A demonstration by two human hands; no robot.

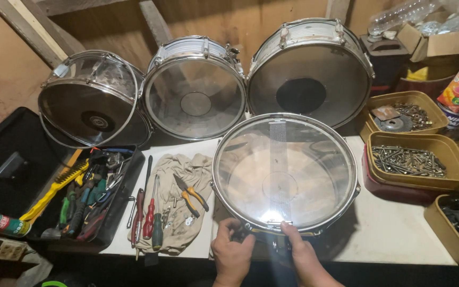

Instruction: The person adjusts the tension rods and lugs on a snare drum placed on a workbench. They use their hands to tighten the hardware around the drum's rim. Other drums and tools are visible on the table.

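Observation:
A snare drum [285, 170] with a clear head and chrome rim lies tilted on the white table [383, 239], its near edge toward me. My left hand [232, 255] grips the near rim at the lower left. My right hand [304, 258] holds the near rim just right of it, by the metal strainer fitting [277, 226]. Both hands are closed around the drum's edge.
Three more drums [94, 98] [195, 87] [312, 69] lean against the wooden back wall. A cloth [179, 207] carries pliers [191, 194] and screwdrivers [149, 212]. A black toolbox tray [88, 196] sits left. Tan trays of screws [410, 159] stand right.

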